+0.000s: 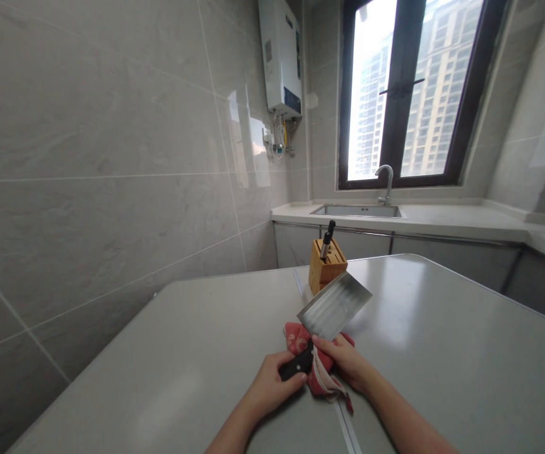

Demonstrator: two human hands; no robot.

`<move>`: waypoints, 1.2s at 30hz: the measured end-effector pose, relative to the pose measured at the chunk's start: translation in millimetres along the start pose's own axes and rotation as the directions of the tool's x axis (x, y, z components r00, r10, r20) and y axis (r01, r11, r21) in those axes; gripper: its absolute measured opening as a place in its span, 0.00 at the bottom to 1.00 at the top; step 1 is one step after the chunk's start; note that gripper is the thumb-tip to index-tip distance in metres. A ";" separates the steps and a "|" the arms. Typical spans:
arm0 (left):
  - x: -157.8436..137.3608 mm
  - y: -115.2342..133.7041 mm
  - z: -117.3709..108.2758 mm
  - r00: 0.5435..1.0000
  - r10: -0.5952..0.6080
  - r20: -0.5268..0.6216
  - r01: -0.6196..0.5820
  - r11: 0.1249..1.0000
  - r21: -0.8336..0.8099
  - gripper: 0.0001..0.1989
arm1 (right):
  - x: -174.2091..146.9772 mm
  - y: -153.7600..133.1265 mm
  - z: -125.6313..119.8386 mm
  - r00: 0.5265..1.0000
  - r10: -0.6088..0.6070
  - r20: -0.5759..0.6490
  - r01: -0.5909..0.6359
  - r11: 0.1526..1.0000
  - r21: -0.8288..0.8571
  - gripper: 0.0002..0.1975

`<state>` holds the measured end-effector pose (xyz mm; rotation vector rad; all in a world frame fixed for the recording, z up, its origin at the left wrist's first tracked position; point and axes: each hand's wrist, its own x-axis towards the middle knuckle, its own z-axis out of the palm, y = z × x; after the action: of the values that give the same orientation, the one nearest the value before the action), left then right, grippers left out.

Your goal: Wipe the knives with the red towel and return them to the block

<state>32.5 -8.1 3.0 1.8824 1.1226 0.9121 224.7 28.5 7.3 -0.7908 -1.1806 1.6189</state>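
Observation:
My left hand (pixel 274 380) is closed around the black handle of a cleaver (pixel 334 307), whose broad steel blade points up and away to the right. Folded in my right hand (pixel 344 357) is a red and white cloth (pixel 322 378), pressed against the cleaver near the base of the blade. Part of the cloth lies behind the handle, and one end hangs down toward the table. The fingers of my right hand are partly hidden by the cloth. Just beyond the blade stands a wooden knife block (pixel 323 268) with black-handled tools in its slots.
The white table (pixel 197 340) has a pale seam running along its middle. Behind it is a counter (pixel 457 217) with a sink (pixel 360 211) and a faucet (pixel 386 183) under a window. A tiled wall (pixel 111 126) borders the left side, and a water heater (pixel 281 57) hangs in the corner.

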 end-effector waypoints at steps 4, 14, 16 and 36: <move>0.7 -2.2 0.3 1.000 0.004 -0.007 -0.004 1.000 0.005 0.15 | 0.0 -1.3 0.7 1.000 0.000 0.006 0.000 1.000 0.004 0.20; 0.1 0.1 -0.4 1.000 -0.006 -0.013 0.006 1.000 0.018 0.15 | 0.0 -0.3 0.1 1.000 0.022 -0.003 -0.022 1.000 0.010 0.21; 0.0 1.4 -0.8 1.000 -0.004 -0.013 0.004 1.000 0.024 0.15 | -0.3 -1.5 0.6 1.000 0.019 -0.002 -0.019 1.000 0.005 0.21; 0.7 -1.2 0.1 1.000 -0.003 -0.013 0.003 1.000 0.029 0.14 | 1.2 1.8 -1.3 1.000 0.020 -0.012 -0.020 1.000 0.005 0.22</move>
<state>32.4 -7.1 2.1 1.9002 1.1518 0.9118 224.9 29.9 5.2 -0.8101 -1.1629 1.6308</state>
